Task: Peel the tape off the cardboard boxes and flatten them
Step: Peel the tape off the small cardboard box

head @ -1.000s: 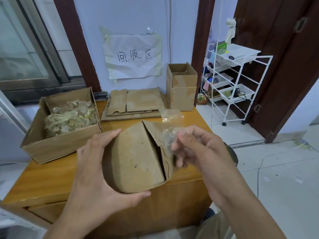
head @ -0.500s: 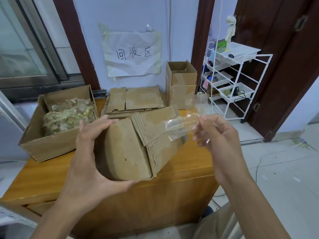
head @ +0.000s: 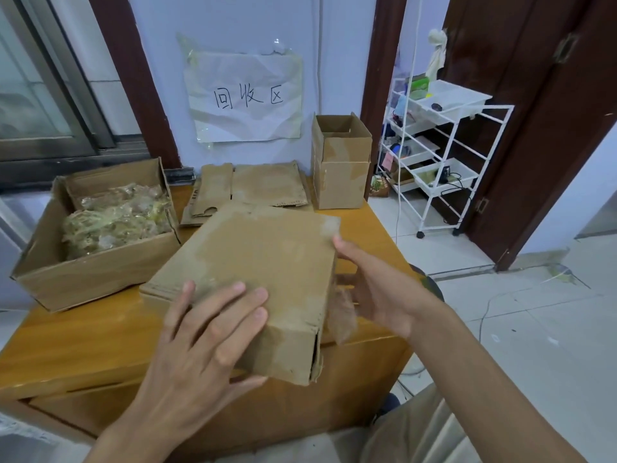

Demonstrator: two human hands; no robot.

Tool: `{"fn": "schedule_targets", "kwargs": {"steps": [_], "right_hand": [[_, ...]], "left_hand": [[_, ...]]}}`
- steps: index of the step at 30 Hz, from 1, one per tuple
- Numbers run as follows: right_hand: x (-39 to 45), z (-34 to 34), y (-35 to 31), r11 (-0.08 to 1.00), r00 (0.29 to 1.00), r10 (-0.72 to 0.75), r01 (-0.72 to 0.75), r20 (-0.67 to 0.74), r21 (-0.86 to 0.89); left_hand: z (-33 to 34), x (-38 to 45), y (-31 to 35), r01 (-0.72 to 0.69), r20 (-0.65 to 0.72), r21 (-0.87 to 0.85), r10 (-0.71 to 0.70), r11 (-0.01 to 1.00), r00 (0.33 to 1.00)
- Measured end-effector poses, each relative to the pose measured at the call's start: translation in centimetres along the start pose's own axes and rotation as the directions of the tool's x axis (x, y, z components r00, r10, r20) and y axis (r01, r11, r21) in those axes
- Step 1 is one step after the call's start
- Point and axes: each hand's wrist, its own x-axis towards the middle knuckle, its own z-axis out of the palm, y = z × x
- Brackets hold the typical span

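Turned since half a second ago, broad face up now, held over the bench (head: pixel 83 332) near edge at about 5 o'clock from the tape-filled box (head: pixel 96 269): the cardboard box (head: pixel 263 262). Left hand (head: pixel 207 342) spread flat on top, thumb hooked under the near corner; right hand (head: pixel 377 289) relaxed and apart at the open 3 o'clock end, beside a loose flap, no longer visibly drawing out the clear strip, though whether tape clings to its fingers cannot be told. Probably tape-free at that end and near ready for flattening, like the flattened pile (head: pixel 260 185) at 12 o'clock.
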Motion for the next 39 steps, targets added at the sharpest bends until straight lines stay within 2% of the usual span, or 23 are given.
{"fn": "schedule_targets", "kwargs": {"steps": [2, 4, 7, 8, 10, 13, 15, 17, 20, 23, 26, 30, 31, 33, 35, 37, 39], "right_hand": [[0.4, 0.0, -0.2, 0.997, 0.999, -0.035, 0.034, 0.015, 0.064], [0.8, 0.3, -0.5, 0.990, 0.990, -0.131, 0.133, -0.052, 0.047], [0.9, 0.9, -1.3, 0.925, 0.919, -0.368, 0.346, -0.140, -0.156], [0.6, 1.1, -1.7, 0.866, 0.881, -0.461, 0.419, -0.111, -0.272], [0.0, 1.2, -2.6, 0.704, 0.812, -0.581, 0.537, 0.058, -0.464], [-1.6, 1.8, -3.9, 0.511, 0.755, -0.572, 0.633, 0.320, -0.581], [-2.5, 2.1, -4.4, 0.403, 0.726, -0.563, 0.659, 0.396, -0.635], [-3.1, 2.2, -4.4, 0.359, 0.714, -0.564, 0.664, 0.415, -0.656], [-3.7, 2.0, -3.6, 0.337, 0.693, -0.581, 0.682, 0.427, -0.649], [-4.4, 2.1, -2.4, 0.314, 0.664, -0.648, 0.678, 0.372, -0.664], [-4.6, 2.1, -1.4, 0.298, 0.602, -0.741, 0.692, 0.298, -0.658], [-4.9, 2.2, -1.2, 0.309, 0.606, -0.762, 0.651, 0.229, -0.694], [-5.1, 2.3, -1.3, 0.259, 0.600, -0.767, 0.614, 0.227, -0.746], [-5.4, 2.7, -1.5, 0.054, 0.548, -0.803, 0.461, 0.236, -0.886], [-5.7, 3.3, -1.8, -0.112, 0.502, -0.829, 0.284, 0.247, -0.952], [-5.9, 3.8, -1.7, -0.217, 0.491, -0.830, 0.154, 0.265, -0.964], [-5.6, 4.0, -1.0, -0.281, 0.463, -0.838, 0.085, 0.288, -0.956]], "left_hand": [[-0.2, -0.2, 0.1, -0.022, 0.030, 0.018, 0.022, 1.000, 0.999], [-0.9, -0.3, 0.0, -0.004, 0.120, -0.003, 0.004, 1.000, 0.993], [-3.7, 1.4, -0.4, 0.127, 0.205, -0.045, -0.115, 0.991, 0.972], [-4.9, 2.6, -0.8, 0.163, 0.191, -0.053, -0.150, 0.985, 0.970], [-6.9, 5.5, -2.2, 0.201, 0.170, -0.036, -0.192, 0.979, 0.967], [-8.9, 9.4, -4.6, 0.172, 0.261, 0.082, -0.188, 0.982, 0.947], [-9.4, 10.5, -5.3, 0.144, 0.373, 0.117, -0.178, 0.983, 0.911], [-9.3, 10.5, -5.0, 0.172, 0.431, 0.084, -0.191, 0.982, 0.882], [-8.4, 9.4, -3.6, 0.244, 0.410, 0.043, -0.239, 0.969, 0.880], [-7.4, 8.3, -2.5, 0.240, 0.364, 0.084, -0.254, 0.967, 0.896], [-7.2, 7.9, -1.7, 0.244, 0.343, 0.121, -0.272, 0.962, 0.899], [-7.1, 8.3, -1.1, 0.249, 0.371, 0.154, -0.290, 0.956, 0.882], [-7.0, 8.4, -1.0, 0.260, 0.379, 0.158, -0.302, 0.953, 0.875], [-6.7, 8.4, -0.6, 0.283, 0.388, 0.163, -0.325, 0.945, 0.863], [-6.5, 8.4, -0.3, 0.304, 0.385, 0.174, -0.349, 0.937, 0.854], [-6.3, 8.5, 0.0, 0.313, 0.377, 0.182, -0.360, 0.932, 0.853], [-6.1, 8.6, 0.3, 0.312, 0.371, 0.190, -0.363, 0.931, 0.855]]}}
